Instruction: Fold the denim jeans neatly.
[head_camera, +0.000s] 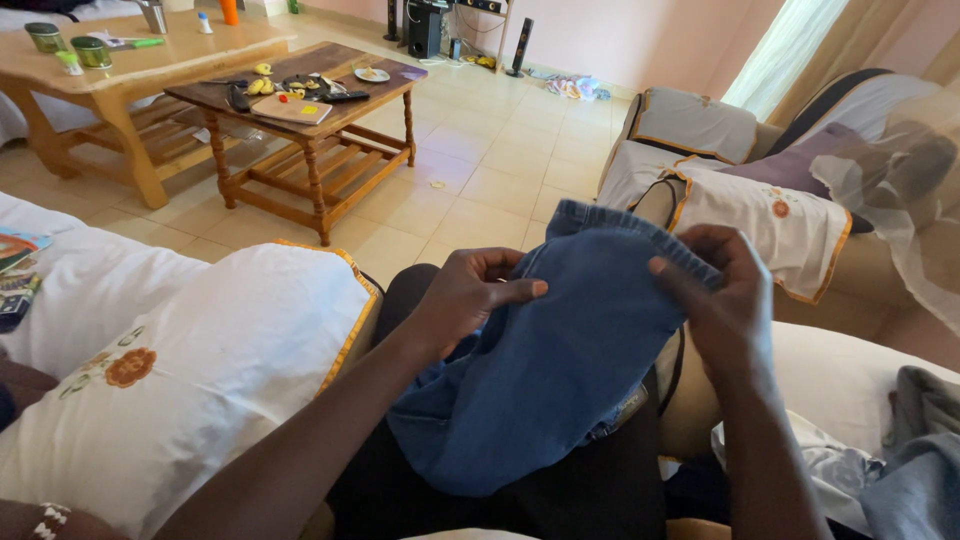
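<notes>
A blue denim garment (560, 350) lies over my lap, its waistband edge lifted toward the room. My left hand (465, 295) grips the garment's left side, thumb pressed onto the fabric. My right hand (715, 290) pinches the waistband at the upper right corner, fingers curled over the hem. Both hands hold the cloth up between them; its lower part bunches on my dark trousers.
A white embroidered armrest cover (190, 370) lies at my left. A dark wooden coffee table (300, 110) with small items stands ahead, a lighter table (130, 60) behind it. An armchair with white covers (730, 170) is at right. More clothes (900, 450) pile at lower right.
</notes>
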